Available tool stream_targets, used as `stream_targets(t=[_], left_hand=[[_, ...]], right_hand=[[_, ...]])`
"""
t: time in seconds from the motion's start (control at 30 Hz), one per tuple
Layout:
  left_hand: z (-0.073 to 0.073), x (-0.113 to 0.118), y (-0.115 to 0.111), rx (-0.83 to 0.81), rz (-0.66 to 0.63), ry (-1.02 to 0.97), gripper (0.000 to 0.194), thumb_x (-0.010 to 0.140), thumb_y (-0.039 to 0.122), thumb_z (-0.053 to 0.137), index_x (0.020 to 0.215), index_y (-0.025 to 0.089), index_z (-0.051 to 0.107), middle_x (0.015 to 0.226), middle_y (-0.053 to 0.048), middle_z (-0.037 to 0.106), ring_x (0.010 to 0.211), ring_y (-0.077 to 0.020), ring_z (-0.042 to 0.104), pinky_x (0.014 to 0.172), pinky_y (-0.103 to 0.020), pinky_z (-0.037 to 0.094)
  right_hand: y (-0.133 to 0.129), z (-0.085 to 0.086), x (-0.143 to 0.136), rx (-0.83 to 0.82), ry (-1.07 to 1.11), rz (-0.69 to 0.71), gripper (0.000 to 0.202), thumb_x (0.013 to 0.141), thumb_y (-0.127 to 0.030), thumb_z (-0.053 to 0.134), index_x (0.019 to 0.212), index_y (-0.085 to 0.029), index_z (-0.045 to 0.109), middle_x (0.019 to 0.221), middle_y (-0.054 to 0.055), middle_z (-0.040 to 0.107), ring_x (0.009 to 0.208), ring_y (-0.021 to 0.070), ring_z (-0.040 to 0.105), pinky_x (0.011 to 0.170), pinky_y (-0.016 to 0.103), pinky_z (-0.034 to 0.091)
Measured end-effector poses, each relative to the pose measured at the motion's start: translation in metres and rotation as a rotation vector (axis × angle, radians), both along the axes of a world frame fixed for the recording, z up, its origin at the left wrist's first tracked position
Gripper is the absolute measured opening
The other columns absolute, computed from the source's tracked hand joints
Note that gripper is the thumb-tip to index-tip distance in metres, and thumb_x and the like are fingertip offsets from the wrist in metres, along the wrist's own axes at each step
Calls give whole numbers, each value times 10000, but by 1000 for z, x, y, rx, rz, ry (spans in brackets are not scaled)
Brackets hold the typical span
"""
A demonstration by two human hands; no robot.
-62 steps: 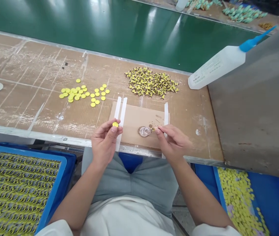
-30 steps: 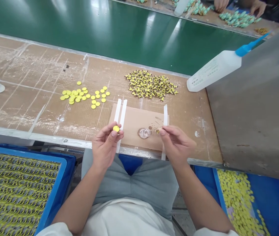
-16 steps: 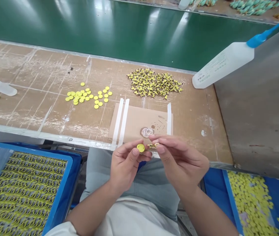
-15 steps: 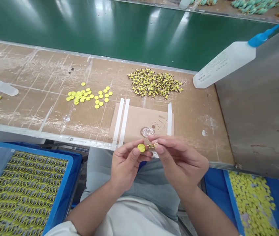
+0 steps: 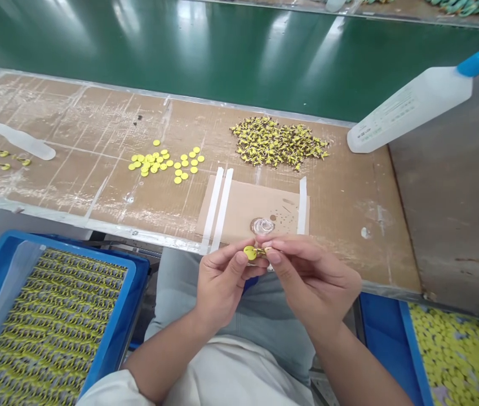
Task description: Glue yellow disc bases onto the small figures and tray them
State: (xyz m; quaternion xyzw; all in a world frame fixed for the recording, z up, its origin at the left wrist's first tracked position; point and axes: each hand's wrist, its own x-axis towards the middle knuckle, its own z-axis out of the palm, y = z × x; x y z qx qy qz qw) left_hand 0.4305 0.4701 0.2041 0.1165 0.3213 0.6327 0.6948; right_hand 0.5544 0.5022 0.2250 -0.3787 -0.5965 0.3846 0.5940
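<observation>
Between thumb and fingers, my left hand (image 5: 222,287) pinches a round yellow disc (image 5: 249,252). My right hand (image 5: 318,282) is closed on a small yellow-and-dark piece (image 5: 260,251), its end meeting the disc's right side; whether the two are joined I cannot tell. Just beyond my fingertips, a clear smear of glue-like stuff (image 5: 262,226) lies on a cardboard sheet (image 5: 243,200). A heap of small yellow-and-dark pieces (image 5: 279,142) lies behind the sheet. Several loose yellow discs (image 5: 150,162) are scattered to its left.
A white bottle with a blue nozzle (image 5: 412,107) leans at the right by a metal panel (image 5: 455,220). A blue tray (image 5: 127,282) with rows of yellow pieces is lower left; yellow discs (image 5: 455,355) fill a bin lower right. A green belt (image 5: 222,62) runs behind the table.
My hands have come closer together, and the small piece now meets the disc, where a gap showed before. The whole view has shifted slightly, with the table's things appearing further right.
</observation>
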Motion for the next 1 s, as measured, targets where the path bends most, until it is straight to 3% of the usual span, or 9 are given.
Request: stream_targets(t=[0.47, 1.0], left_hand=[[-5, 1, 0, -23, 20, 77, 214, 847, 349, 828, 1029, 236, 840, 959, -79, 824, 830, -180, 791, 784, -263, 667], [-3, 0, 1, -33, 13, 94, 222, 838, 356, 834, 1014, 220, 842, 932, -79, 823, 830, -190, 790, 787, -285, 670]], right_hand=[[0, 0, 1, 47, -46, 17, 293, 869, 2, 753, 1038, -235, 782, 991, 67, 774, 900, 254, 752, 788, 398, 670], [3, -1, 2, 51, -49, 19, 279, 871, -17, 762, 1018, -252, 788, 934, 48, 767, 890, 249, 758, 792, 377, 667]])
